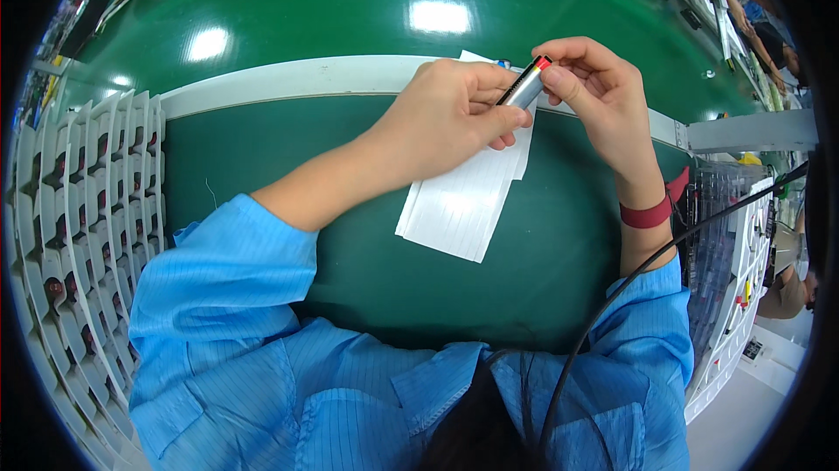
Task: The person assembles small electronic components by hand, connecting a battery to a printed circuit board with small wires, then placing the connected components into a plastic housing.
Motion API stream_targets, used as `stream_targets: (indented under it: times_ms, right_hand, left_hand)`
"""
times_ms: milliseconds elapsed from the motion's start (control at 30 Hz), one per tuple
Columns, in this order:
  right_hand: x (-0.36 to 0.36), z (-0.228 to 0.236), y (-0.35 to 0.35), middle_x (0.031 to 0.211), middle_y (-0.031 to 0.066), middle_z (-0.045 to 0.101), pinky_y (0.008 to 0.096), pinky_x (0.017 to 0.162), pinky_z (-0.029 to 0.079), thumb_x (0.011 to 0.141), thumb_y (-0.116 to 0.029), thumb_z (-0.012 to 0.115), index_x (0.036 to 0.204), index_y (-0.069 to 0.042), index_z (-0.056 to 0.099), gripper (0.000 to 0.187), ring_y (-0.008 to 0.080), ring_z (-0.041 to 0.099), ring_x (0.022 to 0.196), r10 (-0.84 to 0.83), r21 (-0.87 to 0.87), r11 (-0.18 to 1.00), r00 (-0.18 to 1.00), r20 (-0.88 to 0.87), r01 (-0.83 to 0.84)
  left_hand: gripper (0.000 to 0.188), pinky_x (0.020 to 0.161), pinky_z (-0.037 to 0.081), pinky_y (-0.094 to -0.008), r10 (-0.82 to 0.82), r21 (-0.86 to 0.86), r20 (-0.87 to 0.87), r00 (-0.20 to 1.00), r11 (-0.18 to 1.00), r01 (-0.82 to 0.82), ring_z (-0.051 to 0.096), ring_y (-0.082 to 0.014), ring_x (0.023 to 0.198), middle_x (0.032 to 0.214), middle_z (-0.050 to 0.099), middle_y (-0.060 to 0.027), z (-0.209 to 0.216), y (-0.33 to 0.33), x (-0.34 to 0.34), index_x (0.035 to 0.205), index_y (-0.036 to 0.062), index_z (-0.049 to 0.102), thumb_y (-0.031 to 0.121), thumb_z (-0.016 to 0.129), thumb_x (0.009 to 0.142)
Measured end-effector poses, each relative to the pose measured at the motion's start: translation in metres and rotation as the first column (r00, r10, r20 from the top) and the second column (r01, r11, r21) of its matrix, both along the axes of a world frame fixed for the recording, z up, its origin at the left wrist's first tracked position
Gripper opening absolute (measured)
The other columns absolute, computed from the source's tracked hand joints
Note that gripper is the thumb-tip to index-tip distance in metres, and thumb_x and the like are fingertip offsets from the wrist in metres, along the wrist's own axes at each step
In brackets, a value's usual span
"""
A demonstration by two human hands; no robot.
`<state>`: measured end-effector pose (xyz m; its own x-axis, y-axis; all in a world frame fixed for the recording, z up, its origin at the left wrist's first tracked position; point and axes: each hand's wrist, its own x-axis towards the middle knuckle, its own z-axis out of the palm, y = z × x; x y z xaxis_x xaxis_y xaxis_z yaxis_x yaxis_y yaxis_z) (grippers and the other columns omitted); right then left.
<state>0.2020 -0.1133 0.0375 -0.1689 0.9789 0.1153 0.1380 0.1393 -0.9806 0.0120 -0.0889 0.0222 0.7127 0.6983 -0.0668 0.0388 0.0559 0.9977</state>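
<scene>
A slim silver-and-black stick-shaped object (pixel 525 86) with a red end is held tilted above the far part of the green mat; its exact kind is unclear. My left hand (pixel 446 113) is closed round its lower body, thumb on the near side. At the red upper end, the thumb and forefinger of my right hand (pixel 603 95) pinch it, with the other fingers curled. Beneath my left hand lie white lined paper strips (pixel 459 209), overlapping and partly hidden by that hand. A small blue item (pixel 503 64) shows just behind my left fingers, mostly hidden.
Stacked white trays (pixel 87 235) with small dark and red parts stand at the left. More trays (pixel 730 296) stand at the right. A white rail (pixel 288 79) edges the green mat (pixel 262 148). A black cable (pixel 664 248) crosses by my right forearm. People (pixel 760 30) are at the far right.
</scene>
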Motion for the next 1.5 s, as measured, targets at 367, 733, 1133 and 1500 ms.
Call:
stream_targets:
  times_ms: [367, 733, 1133, 1500]
  right_hand:
    - [0.114, -0.052, 0.070, 0.081, 0.0050, 0.061, 0.0223, 0.061, 0.043, 0.080, -0.022, 0.062, 0.100, -0.001, 0.060, 0.029, 0.0097, 0.054, 0.071, -0.638, 0.113, 0.761, 0.704, 0.312, 0.639]
    - [0.089, -0.037, 0.053, 0.088, 0.0052, 0.060, 0.0219, 0.062, 0.044, 0.080, -0.022, 0.061, 0.096, -0.003, 0.061, 0.025, 0.0107, 0.056, 0.074, -0.793, 0.490, 0.578, 0.590, 0.152, 0.652]
    - [0.007, -0.014, 0.006, 0.087, 0.0148, 0.062, 0.0247, 0.066, 0.053, 0.087, -0.015, 0.054, 0.098, 0.007, 0.055, 0.025, 0.0146, 0.061, 0.068, -0.064, -0.300, 0.953, 0.949, -0.310, -0.034]
    - [-0.015, -0.017, -0.004, 0.076, 0.0066, 0.062, 0.0200, 0.057, 0.047, 0.084, -0.012, 0.055, 0.091, 0.003, 0.060, 0.016, 0.0087, 0.057, 0.065, -0.187, 0.030, 0.982, 0.982, -0.011, 0.187]
  left_hand:
    - [0.027, 0.078, 0.047, -0.0357, 0.680, 0.918, -0.295, 0.671, 0.396, 0.001, 0.061, -0.0274, 0.086, 0.103, 0.061, -0.0123, -0.031, 0.204, 0.018, 0.107, 0.0072, 0.058, 0.011, 0.051, 0.081]
    - [0.053, 0.077, 0.045, -0.0382, 0.485, 0.824, -0.278, 0.829, 0.564, -0.054, 0.058, -0.0322, 0.086, 0.092, 0.061, -0.0205, -0.002, 0.179, 0.046, 0.127, 0.0052, 0.039, 0.002, 0.049, 0.075]
    - [0.051, 0.063, 0.047, -0.0301, 0.239, 0.989, 0.109, 0.965, 0.072, -0.130, 0.057, -0.0188, 0.070, 0.083, 0.060, -0.0070, -0.006, 0.039, -0.007, 0.116, 0.0045, 0.052, -0.003, 0.064, 0.067]
    - [0.025, 0.068, 0.047, -0.0223, 0.111, 0.202, -0.025, 0.993, 0.974, -0.104, 0.059, -0.0129, 0.081, 0.085, 0.065, -0.0102, 0.001, 0.052, -0.023, 0.098, -0.0054, 0.061, 0.009, 0.060, 0.077]
